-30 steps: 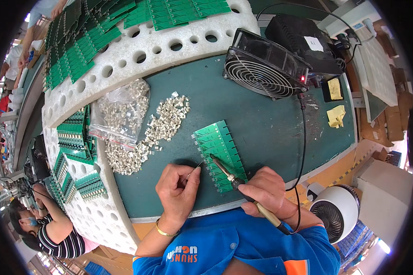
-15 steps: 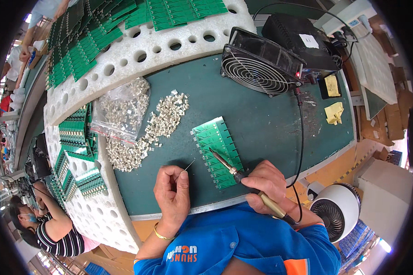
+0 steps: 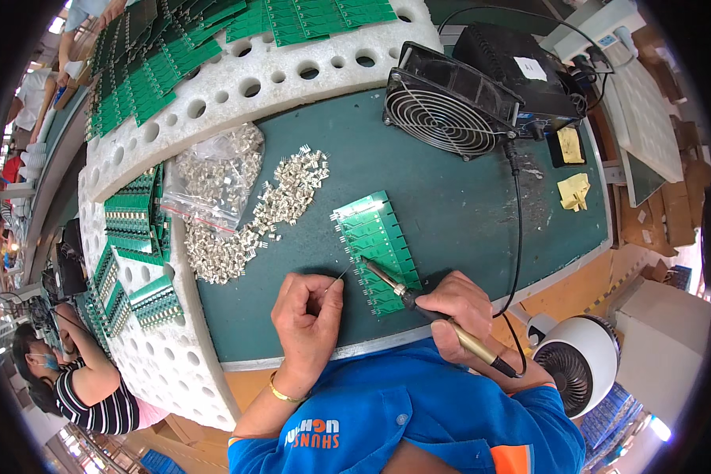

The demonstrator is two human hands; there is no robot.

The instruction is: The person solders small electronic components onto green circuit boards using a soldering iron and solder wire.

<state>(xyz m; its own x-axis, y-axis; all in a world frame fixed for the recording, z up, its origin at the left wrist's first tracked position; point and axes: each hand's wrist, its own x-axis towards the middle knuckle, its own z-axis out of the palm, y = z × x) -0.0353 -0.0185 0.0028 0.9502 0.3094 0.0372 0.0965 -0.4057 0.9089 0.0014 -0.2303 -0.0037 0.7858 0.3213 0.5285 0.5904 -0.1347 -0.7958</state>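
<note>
The right hand (image 3: 460,306) has its fingers clamped around a black-and-gold, pen-shaped soldering iron (image 3: 408,298), its tip at the left edge of a green rectangular circuit board (image 3: 381,237) on the dark-green tabletop (image 3: 458,209). The left hand (image 3: 308,320), thumb and forefinger together, pinches a thin grey wire (image 3: 343,276).

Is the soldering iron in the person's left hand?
No, the right hand grips the soldering iron, while the left hand pinches a thin wire.
</note>
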